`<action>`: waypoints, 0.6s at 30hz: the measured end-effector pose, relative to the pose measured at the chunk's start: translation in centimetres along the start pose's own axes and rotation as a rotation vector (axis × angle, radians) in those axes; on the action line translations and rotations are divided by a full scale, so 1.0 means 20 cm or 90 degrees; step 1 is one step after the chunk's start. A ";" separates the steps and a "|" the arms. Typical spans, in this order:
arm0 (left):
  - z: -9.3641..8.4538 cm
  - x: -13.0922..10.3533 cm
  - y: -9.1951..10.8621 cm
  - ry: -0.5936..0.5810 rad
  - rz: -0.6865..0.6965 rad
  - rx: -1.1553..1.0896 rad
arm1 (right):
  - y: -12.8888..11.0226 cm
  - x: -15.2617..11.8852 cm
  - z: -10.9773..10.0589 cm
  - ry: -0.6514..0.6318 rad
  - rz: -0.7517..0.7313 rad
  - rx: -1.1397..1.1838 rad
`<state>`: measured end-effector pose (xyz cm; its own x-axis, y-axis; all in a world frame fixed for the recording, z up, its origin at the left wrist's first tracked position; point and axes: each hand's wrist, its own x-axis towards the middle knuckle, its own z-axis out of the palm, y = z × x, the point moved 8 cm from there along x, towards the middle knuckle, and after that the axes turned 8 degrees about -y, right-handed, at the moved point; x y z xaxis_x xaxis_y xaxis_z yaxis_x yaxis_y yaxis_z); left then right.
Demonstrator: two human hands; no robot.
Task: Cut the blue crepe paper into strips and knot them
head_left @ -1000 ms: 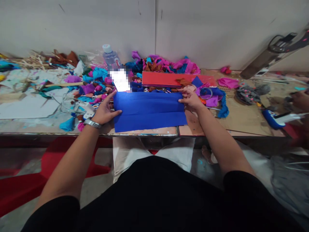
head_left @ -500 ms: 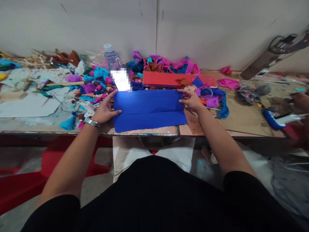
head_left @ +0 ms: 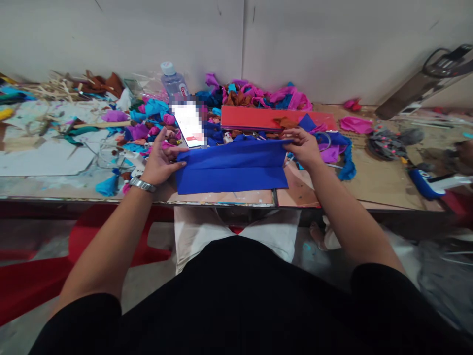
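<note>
On the left part of the worktop (head_left: 55,185), white paper (head_left: 40,160) lies near the front edge. Your left hand (head_left: 159,162) holds the left end of the blue sheet (head_left: 232,170) between thumb and fingers. This creased sheet is near the worktop's front edge, before the red stack (head_left: 251,117). Your right hand (head_left: 303,148) grasps its upper right corner.
</note>
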<state>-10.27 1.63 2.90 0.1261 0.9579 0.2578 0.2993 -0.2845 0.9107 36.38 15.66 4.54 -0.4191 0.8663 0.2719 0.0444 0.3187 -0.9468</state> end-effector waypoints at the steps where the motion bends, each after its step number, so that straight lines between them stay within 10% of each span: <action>1: -0.01 0.00 0.00 0.007 0.003 0.003 | -0.03 -0.02 0.00 -0.009 -0.008 0.004; 18: 0.02 -0.09 0.22 0.042 0.041 0.369 | -0.14 -0.50 0.18 -0.211 -0.011 -0.187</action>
<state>-8.86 -1.39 6.43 0.1069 0.9331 0.3433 0.7635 -0.2982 0.5728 37.21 4.80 3.93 -0.6886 0.7045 0.1718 0.2702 0.4691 -0.8408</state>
